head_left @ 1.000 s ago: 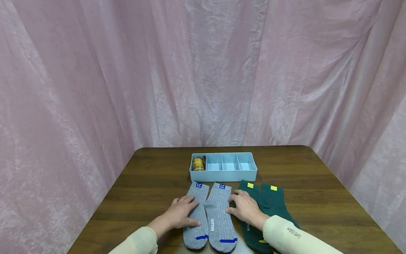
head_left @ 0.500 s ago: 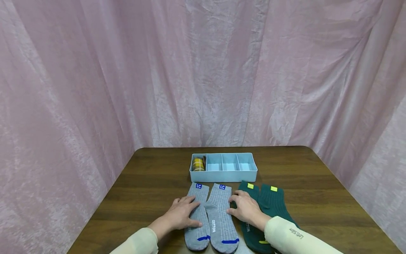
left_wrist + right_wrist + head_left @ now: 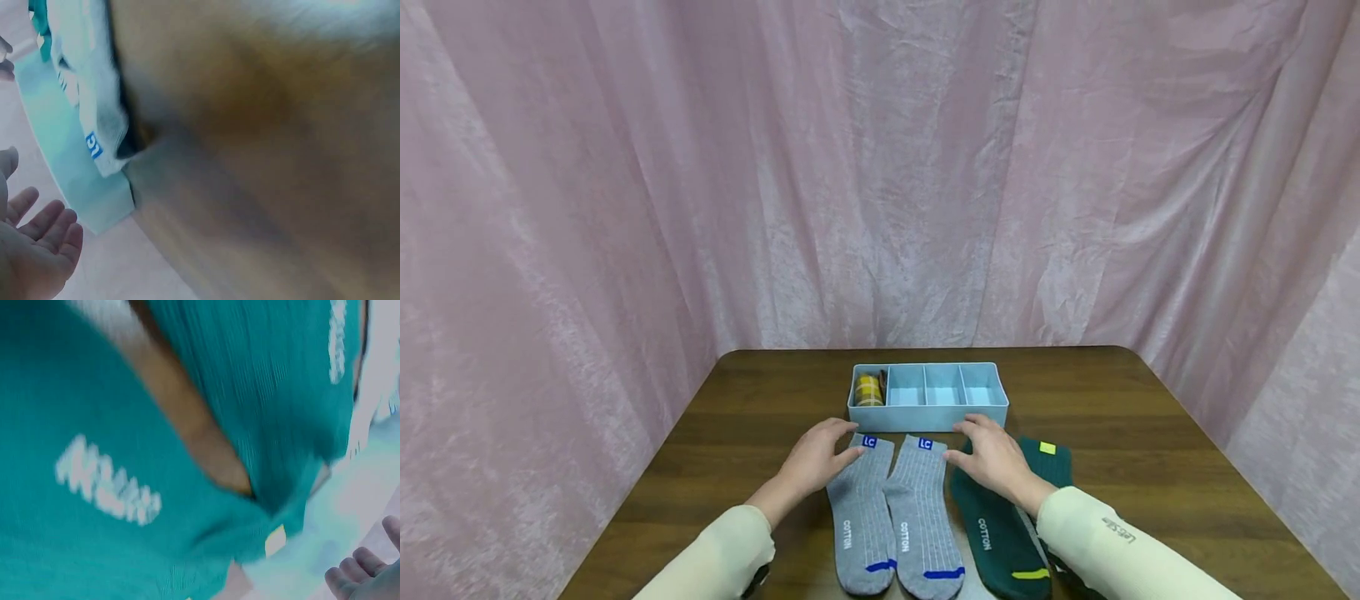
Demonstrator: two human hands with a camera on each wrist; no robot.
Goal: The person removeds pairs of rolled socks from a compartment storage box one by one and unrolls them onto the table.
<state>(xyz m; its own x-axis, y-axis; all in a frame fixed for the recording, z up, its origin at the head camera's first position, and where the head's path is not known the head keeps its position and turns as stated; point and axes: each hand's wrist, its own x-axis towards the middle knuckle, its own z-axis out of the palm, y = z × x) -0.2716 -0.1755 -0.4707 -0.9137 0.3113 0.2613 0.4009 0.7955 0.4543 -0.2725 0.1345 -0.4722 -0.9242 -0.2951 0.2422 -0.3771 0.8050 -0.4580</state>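
Two grey ribbed socks, a left one [image 3: 859, 517] and a right one [image 3: 922, 521], lie side by side with blue tags at their cuffs. To their right lie two dark green socks, a nearer one [image 3: 996, 533] and one farther right [image 3: 1056, 471], partly covered by the right forearm. My left hand [image 3: 814, 457] is at the left grey sock's cuff, fingers spread and relaxed, as the left wrist view also shows. My right hand [image 3: 992, 458] hovers over the green sock's cuff, its thumb close to the right grey sock. Its fingers [image 3: 353, 575] are loosely extended and hold nothing.
A light blue divided box [image 3: 928, 418] stands just beyond the cuffs. A yellow plaid rolled item [image 3: 868, 390] sits in its leftmost compartment. The brown wooden table [image 3: 760, 417] ends at a pink curtain [image 3: 880, 208].
Both hands have moved forward from the middle of the socks to the cuffs near the box. The socks lie nearly where they were.
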